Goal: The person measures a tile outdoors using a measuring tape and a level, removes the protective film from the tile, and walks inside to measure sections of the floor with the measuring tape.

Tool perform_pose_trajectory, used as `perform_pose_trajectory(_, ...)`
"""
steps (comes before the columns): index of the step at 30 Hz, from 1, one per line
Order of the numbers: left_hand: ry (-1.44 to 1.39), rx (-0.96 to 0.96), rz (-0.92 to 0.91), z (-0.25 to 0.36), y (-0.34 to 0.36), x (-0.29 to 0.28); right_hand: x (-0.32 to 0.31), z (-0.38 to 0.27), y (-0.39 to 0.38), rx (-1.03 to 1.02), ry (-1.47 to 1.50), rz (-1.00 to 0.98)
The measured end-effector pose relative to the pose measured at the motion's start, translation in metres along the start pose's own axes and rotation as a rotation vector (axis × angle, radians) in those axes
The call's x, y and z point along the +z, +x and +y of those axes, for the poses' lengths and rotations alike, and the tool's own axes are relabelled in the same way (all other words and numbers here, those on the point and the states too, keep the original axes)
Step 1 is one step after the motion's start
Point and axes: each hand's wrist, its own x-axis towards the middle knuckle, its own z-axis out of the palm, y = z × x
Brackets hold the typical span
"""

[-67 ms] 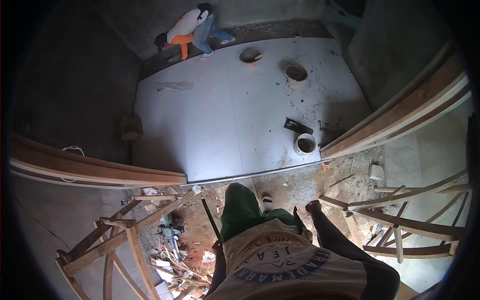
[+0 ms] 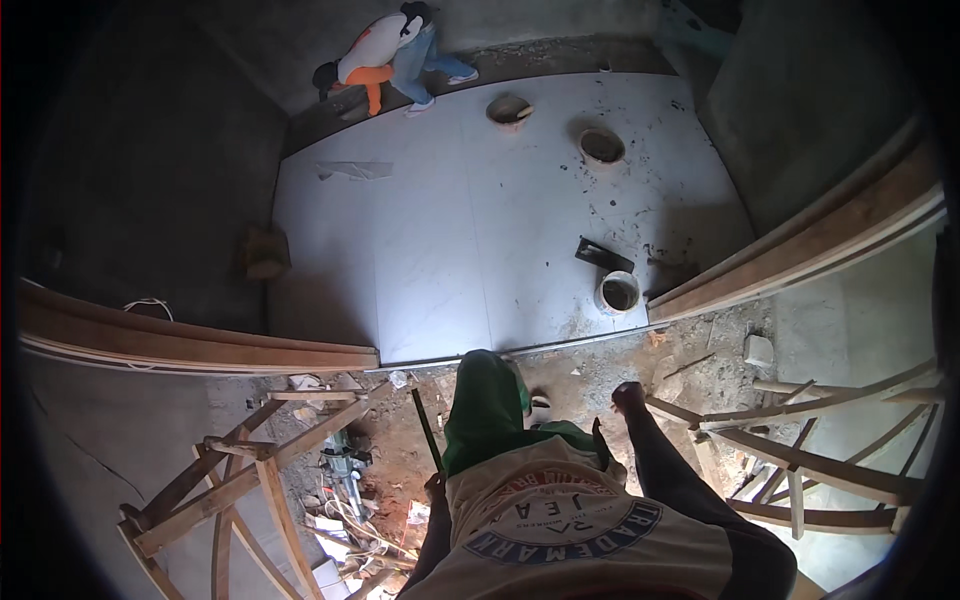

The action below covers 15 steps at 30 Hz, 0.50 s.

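My left hand (image 2: 435, 488) hangs beside my hip, closed around the lower end of a long thin dark-green bar (image 2: 426, 430). The bar points up and away, toward the tiled floor's near edge. My right hand (image 2: 628, 398) is held out to the right over the rough ground, fingers curled in, with nothing visible in it. In front of me my green-clad leg (image 2: 487, 400) reaches the edge of the large pale tiles (image 2: 430, 250).
On the tiles stand a mortar bucket (image 2: 618, 292), a black trowel-like tool (image 2: 604, 254) and two basins (image 2: 602, 148) (image 2: 509, 112). A co-worker (image 2: 390, 60) bends at the far edge. Wooden frames (image 2: 265, 490) (image 2: 810, 470) flank me; a power tool (image 2: 345, 468) lies among rubble.
My green-clad leg has moved slightly forward, toward the tile edge. My right hand has risen a little. The whole view has shifted slightly.
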Motion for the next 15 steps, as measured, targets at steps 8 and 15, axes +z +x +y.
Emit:
perform_pose_trajectory(8, -0.412, -0.483, -0.240, 0.204, 0.222, 0.035, -0.077, -0.234, 0.173, 0.079, 0.625, 0.016)
perform_pose_trajectory(15, -0.534, -0.347, -0.323, 0.409, 0.460, 0.061, -0.102, -0.237, 0.244, 0.595, 0.436, -0.036)
